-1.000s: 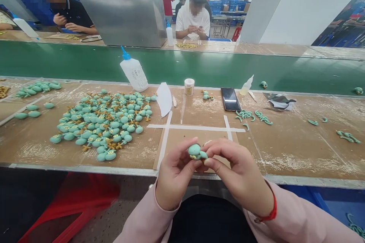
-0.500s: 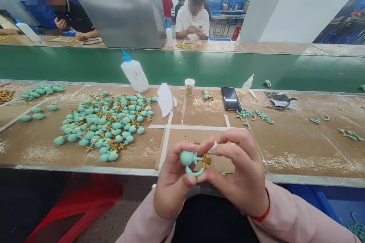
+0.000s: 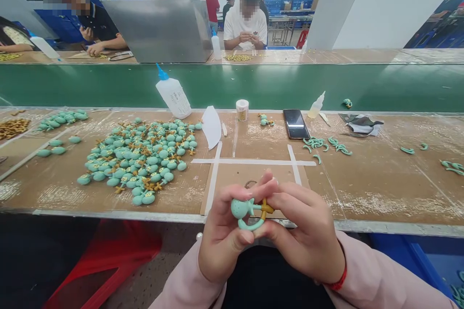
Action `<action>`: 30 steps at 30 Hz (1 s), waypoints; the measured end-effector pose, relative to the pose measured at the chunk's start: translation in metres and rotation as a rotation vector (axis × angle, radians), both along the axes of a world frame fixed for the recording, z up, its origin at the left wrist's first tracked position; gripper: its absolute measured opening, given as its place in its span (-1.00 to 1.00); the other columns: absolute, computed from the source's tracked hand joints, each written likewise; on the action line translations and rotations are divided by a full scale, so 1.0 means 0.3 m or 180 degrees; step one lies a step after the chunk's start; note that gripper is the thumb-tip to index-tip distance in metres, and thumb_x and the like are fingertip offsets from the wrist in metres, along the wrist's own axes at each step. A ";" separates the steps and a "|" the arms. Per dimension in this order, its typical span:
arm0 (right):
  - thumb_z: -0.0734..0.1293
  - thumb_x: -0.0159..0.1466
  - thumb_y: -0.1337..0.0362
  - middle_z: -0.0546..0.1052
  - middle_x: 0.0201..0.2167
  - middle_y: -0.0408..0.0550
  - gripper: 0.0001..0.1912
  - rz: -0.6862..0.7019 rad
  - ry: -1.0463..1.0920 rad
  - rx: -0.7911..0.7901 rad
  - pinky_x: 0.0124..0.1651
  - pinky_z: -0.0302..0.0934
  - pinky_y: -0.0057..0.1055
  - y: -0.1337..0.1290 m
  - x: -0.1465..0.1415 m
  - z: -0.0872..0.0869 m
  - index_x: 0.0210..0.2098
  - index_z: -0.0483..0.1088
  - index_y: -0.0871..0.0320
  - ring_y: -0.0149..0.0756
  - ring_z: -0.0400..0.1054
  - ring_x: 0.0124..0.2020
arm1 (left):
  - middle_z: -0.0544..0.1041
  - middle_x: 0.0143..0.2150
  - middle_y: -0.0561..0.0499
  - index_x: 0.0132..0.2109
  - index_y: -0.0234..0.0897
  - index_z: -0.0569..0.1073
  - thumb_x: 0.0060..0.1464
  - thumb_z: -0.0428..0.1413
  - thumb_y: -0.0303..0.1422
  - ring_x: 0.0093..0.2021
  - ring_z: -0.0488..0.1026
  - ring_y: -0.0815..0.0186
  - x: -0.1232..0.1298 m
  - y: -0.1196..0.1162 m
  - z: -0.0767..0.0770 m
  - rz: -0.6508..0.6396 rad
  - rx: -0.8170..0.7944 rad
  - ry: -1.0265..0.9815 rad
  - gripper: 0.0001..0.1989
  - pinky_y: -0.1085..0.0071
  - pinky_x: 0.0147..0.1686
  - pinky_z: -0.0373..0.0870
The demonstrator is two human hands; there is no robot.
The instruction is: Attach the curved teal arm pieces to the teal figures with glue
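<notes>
Between my two hands is a small mint-green figurine (image 3: pixel 239 208) with a round head, a mustard-coloured piece at its right end and a curved green strip (image 3: pixel 251 225) below. My left hand (image 3: pixel 226 236) is closed round the head side, fingers above and thumb below. My right hand (image 3: pixel 306 229) pinches the mustard end, its fingertips close to the left ones. Past my hands, a large heap of similar green and mustard figurines (image 3: pixel 145 154) lies to the left. Loose curved green strips (image 3: pixel 314 143) lie to the right, by a phone (image 3: pixel 296 124).
A white bottle with a blue nozzle (image 3: pixel 174 98) leans at the table's back edge. Nearby are a white sheet (image 3: pixel 211 128), a small white jar (image 3: pixel 242 110) and a small dropper bottle (image 3: pixel 316 105). Beyond runs a green belt (image 3: pixel 253 84), with co-workers seated across it.
My right fingers have come down and closed nearer the mustard end. The figurine stays between both hands, shifted slightly right in view. A co-worker at far left has leaned in.
</notes>
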State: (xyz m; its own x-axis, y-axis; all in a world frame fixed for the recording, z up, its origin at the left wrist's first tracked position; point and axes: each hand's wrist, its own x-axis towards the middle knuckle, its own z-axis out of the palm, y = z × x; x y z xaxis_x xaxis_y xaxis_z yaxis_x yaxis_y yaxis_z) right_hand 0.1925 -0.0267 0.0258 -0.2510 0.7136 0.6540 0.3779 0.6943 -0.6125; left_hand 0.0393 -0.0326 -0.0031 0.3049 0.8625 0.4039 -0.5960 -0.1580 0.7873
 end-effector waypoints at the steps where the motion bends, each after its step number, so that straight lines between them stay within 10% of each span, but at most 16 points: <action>1: 0.31 0.34 0.17 0.54 -0.43 -0.06 -0.81 -0.0021 0.0003 0.0016 -0.38 0.18 -0.37 -0.001 0.000 0.002 -0.18 0.48 0.15 -0.30 0.36 -0.43 | 0.51 0.21 -0.02 0.09 0.01 0.37 0.22 0.12 -0.31 0.39 0.13 0.10 0.000 -0.001 0.002 -0.0028 -0.0040 0.0010 -0.70 -0.02 0.30 0.12; 30: 0.29 0.34 0.12 0.56 -0.45 -0.04 -0.74 -0.0133 0.0171 0.0087 -0.36 0.22 -0.37 0.024 -0.015 0.004 -0.38 0.41 0.15 -0.31 0.41 -0.43 | 0.57 0.14 0.00 0.01 0.06 0.42 0.17 0.17 -0.26 0.33 0.25 0.07 0.014 0.012 -0.012 0.0249 -0.0308 -0.0138 -0.74 0.04 0.21 0.32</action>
